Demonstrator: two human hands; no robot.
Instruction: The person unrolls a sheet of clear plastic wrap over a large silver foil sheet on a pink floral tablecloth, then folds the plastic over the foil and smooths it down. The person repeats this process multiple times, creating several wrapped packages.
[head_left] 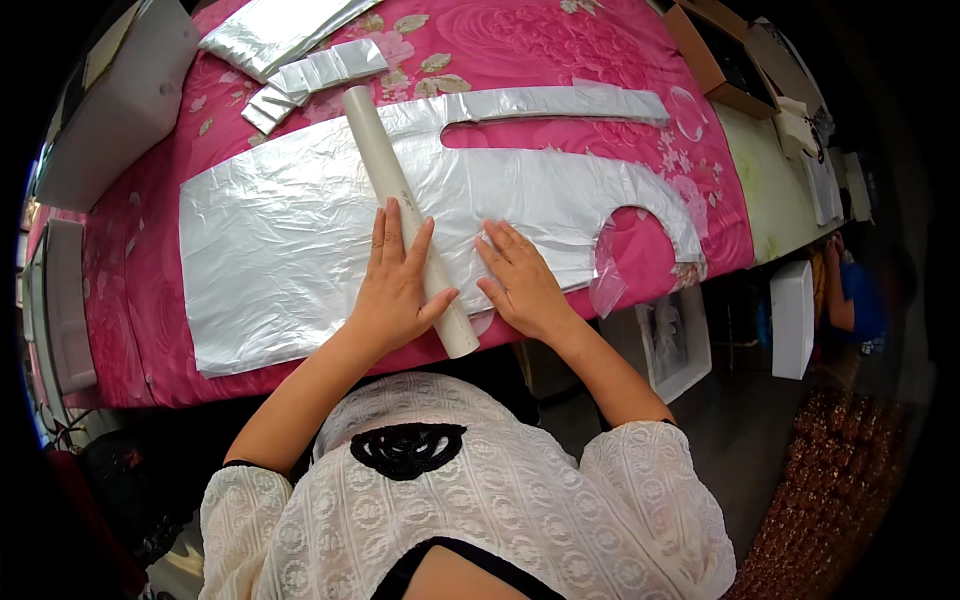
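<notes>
Tube (376,140) lies across silver sheet (270,240) on pink cloth (560,55).
The left hand (394,285), fingers spread wide, rests on the tube, which reaches beyond its fingertips; the right hand (524,285), flat and splayed, touches the sheet beside it; folded silver pieces (330,68) lie farther beyond the left hand.

Pale tube (384,166) across foil sheet (290,230), open room leftward

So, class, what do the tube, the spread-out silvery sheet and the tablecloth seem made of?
Tube: probably plastic, being smooth, straight and faintly glossy; cardboard possible. Silvery sheet: likely thin plastic film, shiny and finely creased. Tablecloth: perhaps fabric, floral-printed, fairly matte.
</notes>
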